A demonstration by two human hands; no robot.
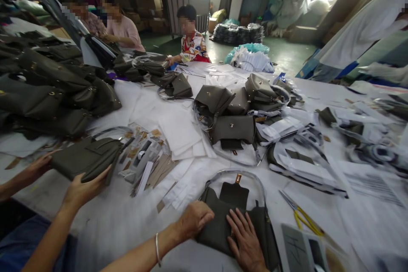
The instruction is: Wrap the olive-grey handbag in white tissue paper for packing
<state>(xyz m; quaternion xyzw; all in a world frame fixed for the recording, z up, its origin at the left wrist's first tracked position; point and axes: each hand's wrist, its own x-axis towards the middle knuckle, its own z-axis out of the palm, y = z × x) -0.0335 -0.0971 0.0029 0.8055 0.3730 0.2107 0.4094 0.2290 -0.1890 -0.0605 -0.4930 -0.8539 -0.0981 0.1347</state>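
A dark olive handbag lies on the table in front of me, its short flap with a gold clasp turned away from me. Its strap, in clear wrapping, arches beyond it. My left hand, with a bracelet at the wrist, is closed at the bag's left edge; anything inside its fingers is hidden. Flat on the front panel rests my right hand, fingers spread. To the right are yellow-handled scissors and a grey packet with handwritten marks.
At left, a co-worker's hands hold another olive bag. Bags are heaped at far left; more bags and wrapped straps lie ahead. White sheets and small packets cover the middle. Other people stand across the table.
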